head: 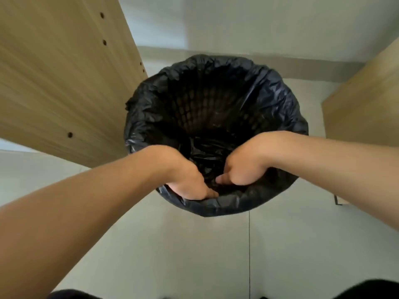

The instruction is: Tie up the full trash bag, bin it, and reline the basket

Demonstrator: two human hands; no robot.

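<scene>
A round mesh basket (pixel 207 104) stands on the floor below me, its lattice wall showing through a thin black trash bag (pixel 269 87) that lines it and folds over the rim. Both my hands reach over the near rim into the bag. My left hand (pixel 187 180) has its fingers tucked down inside the liner and its thumb lying along the folded edge. My right hand (pixel 239 169) is also sunk into the plastic, thumb pointing left, fingers hidden. The bottom of the bag is dark and I cannot see any contents.
A tall wooden panel (pixel 64 83) with drilled holes stands close on the left of the basket. Another wooden cabinet side (pixel 364 104) stands on the right. Pale floor tiles (pixel 194 255) spread in front, and a light wall runs behind.
</scene>
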